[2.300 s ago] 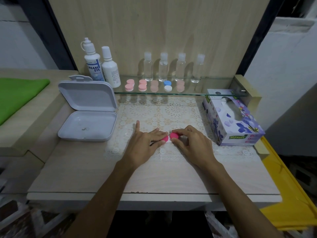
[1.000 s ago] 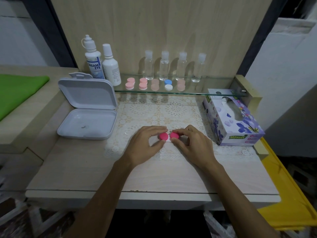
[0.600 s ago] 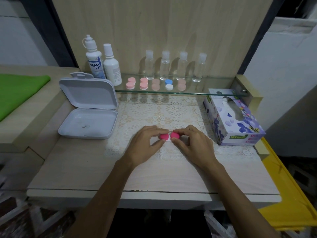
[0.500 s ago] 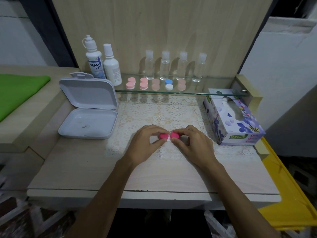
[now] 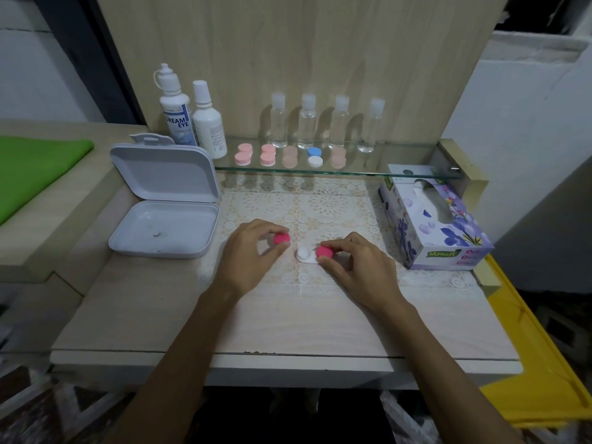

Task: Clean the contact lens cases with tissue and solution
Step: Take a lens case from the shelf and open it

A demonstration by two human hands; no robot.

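Currently, a pink cap (image 5: 281,238) is pinched between the thumb and fingers of the left hand (image 5: 248,256), lifted off and held just left of the white contact lens case (image 5: 305,254). That case lies on the lace mat (image 5: 323,203) at the middle of the table (image 5: 144,315), its left well uncovered. A second pink cap (image 5: 324,251) is seated on the case's right well and is gripped by the curled fingertips of the right hand (image 5: 358,267). An open white plastic box (image 5: 165,203) is placed at the left, its lid standing upright. A tissue box (image 5: 432,219) is set at the right edge of the mat. On the glass shelf (image 5: 384,173) behind, two white solution bottles (image 5: 192,116), four small clear bottles (image 5: 323,123) and a row of spare lens cases (image 5: 290,157) are lined up. A green cloth (image 5: 32,168) is seen at the far left.
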